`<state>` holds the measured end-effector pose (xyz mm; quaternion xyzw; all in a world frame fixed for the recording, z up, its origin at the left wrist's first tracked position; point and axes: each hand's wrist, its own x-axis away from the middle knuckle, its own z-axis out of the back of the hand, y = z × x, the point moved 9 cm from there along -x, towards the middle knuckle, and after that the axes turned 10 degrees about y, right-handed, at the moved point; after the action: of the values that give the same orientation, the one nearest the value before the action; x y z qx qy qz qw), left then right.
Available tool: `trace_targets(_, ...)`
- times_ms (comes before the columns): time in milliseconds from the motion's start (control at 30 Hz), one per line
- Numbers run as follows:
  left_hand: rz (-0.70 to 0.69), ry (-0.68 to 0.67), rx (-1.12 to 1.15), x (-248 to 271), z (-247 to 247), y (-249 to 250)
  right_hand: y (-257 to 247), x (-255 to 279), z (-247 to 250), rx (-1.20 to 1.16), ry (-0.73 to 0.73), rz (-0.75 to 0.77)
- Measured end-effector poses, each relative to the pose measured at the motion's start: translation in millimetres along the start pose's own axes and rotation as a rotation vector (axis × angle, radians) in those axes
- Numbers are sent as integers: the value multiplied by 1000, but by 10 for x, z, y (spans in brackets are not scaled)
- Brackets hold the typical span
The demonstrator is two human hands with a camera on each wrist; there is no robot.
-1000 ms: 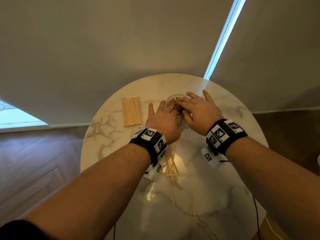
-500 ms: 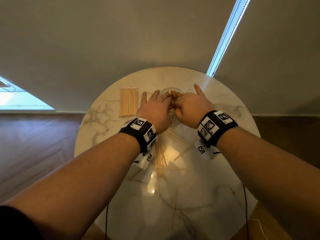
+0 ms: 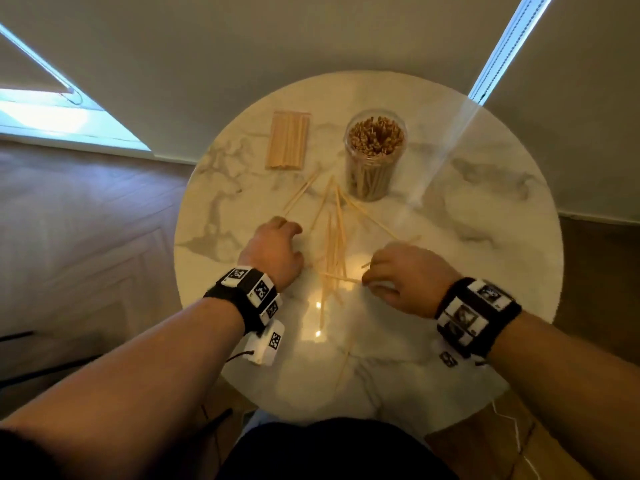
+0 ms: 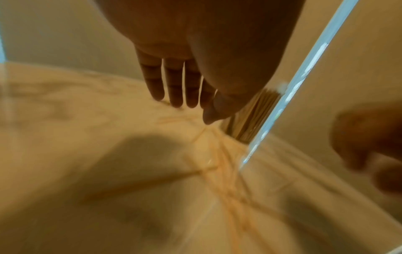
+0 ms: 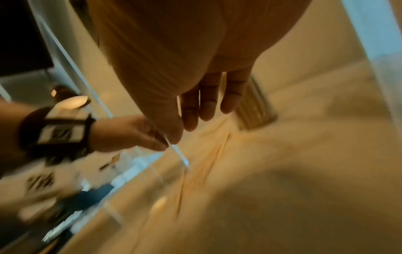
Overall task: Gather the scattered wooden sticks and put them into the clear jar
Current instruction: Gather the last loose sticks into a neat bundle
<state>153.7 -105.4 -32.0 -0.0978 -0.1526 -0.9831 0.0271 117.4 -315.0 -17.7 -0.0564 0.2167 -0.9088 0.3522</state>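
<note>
On the round marble table [image 3: 485, 216], going from the sticks outward:

Scattered wooden sticks [image 3: 334, 244]: a loose fan lying flat on the table, between the two hands and running up toward the jar; one more lies nearer the table's front edge.
Clear jar [image 3: 374, 154]: upright at the far middle of the table, packed with sticks standing on end, just beyond the far tips of the loose ones.
Left hand [image 3: 273, 251]: palm down just left of the pile, grip empty, fingers relaxed and pointing down at the table in the left wrist view.
Right hand [image 3: 405, 275]: just right of the pile, fingers loosely extended in the right wrist view; whether they touch a stick cannot be told through the blur.
Bundle of flat wooden sticks [image 3: 288, 140]: neat, wrapped, left of the jar and apart from it.
</note>
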Motion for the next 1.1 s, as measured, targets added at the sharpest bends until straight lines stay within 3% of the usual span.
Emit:
trace_targets(100,116,-208,-70,355,-411,-408,-384,410,-879,-38,-340,73)
trace_targets(167,122,-222,-71,427,-527,-463,-513,490,-1129,-67,-395,62)
trace_targets(300,52,-202,-42,365,-617,-289,-480,288,-1162,-35,-333,-16)
trace_targets(467,-9,-242,34,302,-709,1,-40,-205,-933,30,-182,-254)
trace_targets(600,-55,-285,149,226,-730,102,29,-518,-822,-46,-88,-271)
trace_targets(667,-58,-253,161,59,-646,22,161,-525,-654,-73,65,-336)
trace_targets(767,-11,-130,71,-378,-397,-230,658,-323,-297,-10,282,-628)
trace_targets(867,19,-113,-59,-796,-253,-349,995,-275,-261,40,107,-821)
trace_targets(967,-22,-169,-153,-1024,-264,-265,976,-408,-385,115,-76,-781)
trace_targets(1100,-64,-202,-127,-945,-370,-140,822,-287,-488,38,52,-892)
